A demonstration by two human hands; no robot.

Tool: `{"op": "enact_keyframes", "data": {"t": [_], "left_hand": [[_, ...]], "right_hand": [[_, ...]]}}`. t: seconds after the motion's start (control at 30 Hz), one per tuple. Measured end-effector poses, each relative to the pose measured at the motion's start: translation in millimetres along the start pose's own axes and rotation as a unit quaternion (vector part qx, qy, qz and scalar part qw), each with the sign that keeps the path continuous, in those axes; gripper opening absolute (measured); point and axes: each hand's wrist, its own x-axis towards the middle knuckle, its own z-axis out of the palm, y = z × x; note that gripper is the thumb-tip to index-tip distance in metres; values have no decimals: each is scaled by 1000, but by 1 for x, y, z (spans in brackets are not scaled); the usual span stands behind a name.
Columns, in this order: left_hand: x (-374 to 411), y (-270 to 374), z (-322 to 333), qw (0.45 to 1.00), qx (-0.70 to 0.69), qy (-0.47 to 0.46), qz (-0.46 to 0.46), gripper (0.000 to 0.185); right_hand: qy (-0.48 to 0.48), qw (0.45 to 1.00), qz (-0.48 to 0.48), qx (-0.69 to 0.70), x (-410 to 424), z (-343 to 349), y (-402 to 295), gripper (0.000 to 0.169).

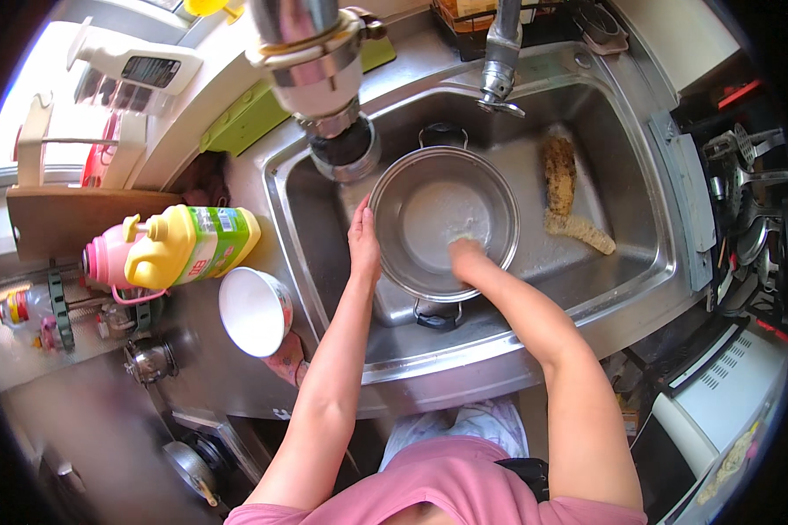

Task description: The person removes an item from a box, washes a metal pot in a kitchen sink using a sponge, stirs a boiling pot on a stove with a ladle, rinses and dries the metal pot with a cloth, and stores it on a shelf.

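A two-handled stainless-steel pot (420,177) stands in the sink basin (381,308), with black grips on its handles. My left hand (365,246) holds the pot's left side, its fingers along the outside near the rim. My right hand (467,259) reaches down inside the pot, fingers bent towards its bottom. Something whitish shows at those fingertips; whether it is suds or a scrubber I cannot tell. Right of the pot, on the basin floor, lie a brown-stained piece (560,174) and a paler piece (581,233) of what looks like dried loofah.
A tap fitting (322,79) and a metal spout (499,79) overhang the basin. On the left counter are a white bowl (253,315), a yellow detergent bottle (197,246) and a pink bottle (108,256). Utensils (755,190) hang at the right, above a white appliance (729,387).
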Motion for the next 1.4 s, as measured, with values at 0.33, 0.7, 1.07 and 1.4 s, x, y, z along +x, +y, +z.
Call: {"op": "enact_keyframes", "data": {"t": [0.33, 0.7, 1.07, 1.4], "left_hand": [[4, -4, -3, 993, 110, 19, 20, 35], [0, -11, -1, 995, 75, 60, 19, 35], [-1, -16, -2, 995, 55, 72, 30, 33], [-11, -10, 1, 993, 62, 97, 32, 32]], "right_hand": [[247, 416, -135, 865, 25, -51, -95, 27], [-14, 775, -196, 601, -8, -33, -56, 26], [-95, 894, -252, 357, -35, -35, -12, 22], [-129, 926, -253, 251, -54, -41, 4, 36]]}}
